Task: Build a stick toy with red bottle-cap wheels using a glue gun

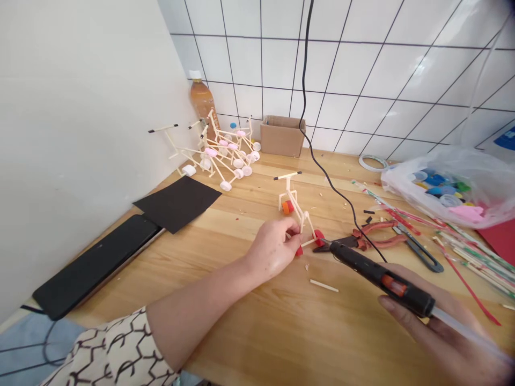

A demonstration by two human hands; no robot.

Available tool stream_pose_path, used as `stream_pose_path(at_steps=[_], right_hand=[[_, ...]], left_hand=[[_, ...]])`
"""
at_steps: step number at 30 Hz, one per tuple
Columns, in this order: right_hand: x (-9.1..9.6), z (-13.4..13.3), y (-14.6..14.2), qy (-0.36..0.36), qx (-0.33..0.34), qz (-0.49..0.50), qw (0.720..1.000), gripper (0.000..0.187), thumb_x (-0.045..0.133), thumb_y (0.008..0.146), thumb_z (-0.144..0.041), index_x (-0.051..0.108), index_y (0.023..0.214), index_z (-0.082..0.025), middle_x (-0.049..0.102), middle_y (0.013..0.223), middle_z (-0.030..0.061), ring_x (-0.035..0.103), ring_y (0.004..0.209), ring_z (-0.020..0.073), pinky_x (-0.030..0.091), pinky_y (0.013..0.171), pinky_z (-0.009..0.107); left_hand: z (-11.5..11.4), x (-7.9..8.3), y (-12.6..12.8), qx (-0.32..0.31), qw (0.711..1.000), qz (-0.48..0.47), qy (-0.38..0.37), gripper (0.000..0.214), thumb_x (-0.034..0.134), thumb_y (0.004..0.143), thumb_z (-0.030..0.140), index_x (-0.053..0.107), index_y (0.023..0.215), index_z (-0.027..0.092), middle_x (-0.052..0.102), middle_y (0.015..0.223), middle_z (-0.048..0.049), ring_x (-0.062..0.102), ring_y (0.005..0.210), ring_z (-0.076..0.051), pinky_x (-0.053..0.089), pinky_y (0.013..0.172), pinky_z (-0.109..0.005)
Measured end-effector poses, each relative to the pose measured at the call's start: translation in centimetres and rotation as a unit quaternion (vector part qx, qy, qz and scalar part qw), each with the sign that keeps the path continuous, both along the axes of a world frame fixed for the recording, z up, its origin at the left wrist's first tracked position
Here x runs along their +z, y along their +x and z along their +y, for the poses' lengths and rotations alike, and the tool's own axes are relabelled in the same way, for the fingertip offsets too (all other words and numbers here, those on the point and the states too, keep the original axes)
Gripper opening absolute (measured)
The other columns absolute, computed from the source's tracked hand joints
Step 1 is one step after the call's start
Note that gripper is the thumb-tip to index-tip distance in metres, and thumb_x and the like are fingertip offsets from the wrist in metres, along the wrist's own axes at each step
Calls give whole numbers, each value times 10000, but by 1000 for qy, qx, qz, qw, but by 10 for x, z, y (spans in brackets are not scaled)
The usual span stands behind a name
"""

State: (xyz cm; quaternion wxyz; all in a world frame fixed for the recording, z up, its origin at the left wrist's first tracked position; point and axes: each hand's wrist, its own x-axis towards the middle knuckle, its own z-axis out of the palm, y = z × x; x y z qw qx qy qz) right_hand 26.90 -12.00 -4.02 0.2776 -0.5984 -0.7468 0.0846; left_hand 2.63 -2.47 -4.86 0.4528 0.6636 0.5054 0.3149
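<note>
My left hand pinches the rear of a small stick-built tricycle model by a red cap wheel. The model stands on the table, with black-tipped handlebars and an orange-red front wheel. In my right hand is a black glue gun with a glue stick trailing from its back end. The gun's nozzle is at the other red cap wheel; whether they touch I cannot tell. A short loose stick lies in front of the model.
Several similar models stand at the back left, beside a drink bottle and a cardboard box. Pliers, a utility knife, wrapped sticks and a bag of caps lie right. A black cable crosses the table.
</note>
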Motion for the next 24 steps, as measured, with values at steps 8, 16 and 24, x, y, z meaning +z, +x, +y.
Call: stream_pose_path(at_steps=[8, 16, 24], right_hand=[[-11, 1, 6, 1, 127, -110, 986, 388, 520, 803, -345, 515, 1164, -203, 658, 1100, 109, 662, 926, 251, 559, 742, 315], [-14, -3, -3, 29, 137, -113, 984, 393, 418, 847, -310, 451, 1223, -198, 630, 1097, 109, 648, 937, 252, 534, 787, 331], [-18, -5, 0, 21, 137, -161, 977, 381, 402, 858, -275, 428, 1226, -179, 615, 1106, 123, 637, 956, 250, 533, 770, 322]], left_hand=[[0, -2, -1, -2, 1000, 14, 0, 95, 507, 764, 155, 522, 672, 171, 599, 568, 3, 590, 540, -140, 437, 522, -229], [0, 0, -2, 0, 999, 42, 25, 97, 508, 763, 154, 526, 668, 164, 626, 640, -2, 510, 501, -96, 374, 502, -210], [0, -2, -1, -1, 1000, 27, 14, 93, 505, 755, 149, 521, 666, 169, 574, 543, 17, 520, 486, -105, 360, 470, -201]])
